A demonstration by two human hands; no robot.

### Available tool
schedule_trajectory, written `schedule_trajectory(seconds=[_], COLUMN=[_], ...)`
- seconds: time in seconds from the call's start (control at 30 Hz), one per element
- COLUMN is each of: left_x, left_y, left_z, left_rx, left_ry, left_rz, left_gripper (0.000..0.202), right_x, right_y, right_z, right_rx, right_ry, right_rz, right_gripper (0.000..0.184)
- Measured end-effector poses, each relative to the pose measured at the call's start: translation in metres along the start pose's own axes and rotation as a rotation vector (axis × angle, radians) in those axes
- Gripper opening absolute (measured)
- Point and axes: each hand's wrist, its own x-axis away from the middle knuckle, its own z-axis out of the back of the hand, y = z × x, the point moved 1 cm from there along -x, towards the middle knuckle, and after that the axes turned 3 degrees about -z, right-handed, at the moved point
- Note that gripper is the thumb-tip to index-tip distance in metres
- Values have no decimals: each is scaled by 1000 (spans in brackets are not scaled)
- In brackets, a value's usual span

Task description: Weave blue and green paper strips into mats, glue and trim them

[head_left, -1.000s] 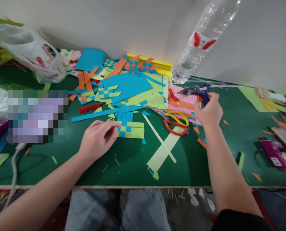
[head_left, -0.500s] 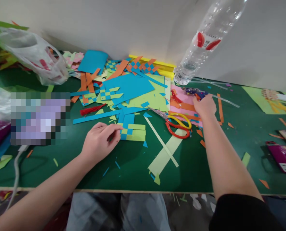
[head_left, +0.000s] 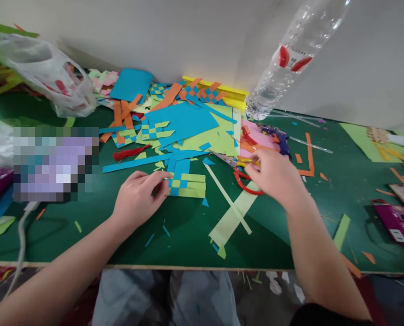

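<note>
My left hand [head_left: 138, 195] rests on the green table [head_left: 185, 240] and pinches the left edge of a small woven blue-and-green paper piece [head_left: 187, 184]. My right hand [head_left: 273, 175] hovers over the red-and-yellow scissors [head_left: 240, 180], its back toward me and slightly blurred. Its fingers curl down at the handles, and I cannot see whether they grip. The blue glue gun [head_left: 279, 136] lies free on pink paper [head_left: 260, 138] just beyond that hand.
A heap of blue, green and orange paper pieces [head_left: 185, 122] fills the back middle. A clear water bottle [head_left: 278, 74] leans on the wall. A plastic bag [head_left: 45, 72] sits at back left, a purple phone [head_left: 397, 222] at right, and light green strips [head_left: 231, 215] near the front.
My right hand has set the glue gun down on the pink paper and moved left and nearer, over the scissors. My left hand has stayed on the woven piece.
</note>
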Motion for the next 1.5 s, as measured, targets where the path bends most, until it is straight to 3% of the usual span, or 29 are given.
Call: schedule_trajectory(seconds=[0.17, 0.3, 0.4, 0.5, 0.63, 0.8, 0.97, 1.17, 1.5], left_x=[2, -1, -8, -13, -11, -8, -9, -9, -12], left_y=[1, 6, 5, -4, -23, -32, -27, -27, -27], left_z=[-4, 3, 14, 20, 12, 2, 2, 0, 0], left_rx=[-20, -13, 22, 20, 76, 146, 132, 104, 62], left_ry=[-8, -30, -90, -118, -159, -266, -221, -221, -143], left_rz=[-29, -170, -171, -122, -128, -309, -384, -392, -470], left_gripper=[15, 14, 13, 14, 14, 10, 8, 8, 8], right_x=[17, 18, 18, 17, 14, 10, 10, 10, 12], right_y=[-7, -2, 3, 10, 18, 23, 20, 15, 8], right_z=[-23, -27, -28, -30, -34, -32, -25, -20, -24], right_rx=[146, 144, 137, 119, 46, 14, 95, 64, -226], right_ry=[-105, -99, -86, -99, -124, -106, -2, 29, 34], right_rz=[45, 44, 41, 30, 66, 65, -19, -99, 124], right_gripper=[25, 29, 31, 32, 34, 43, 44, 43, 41])
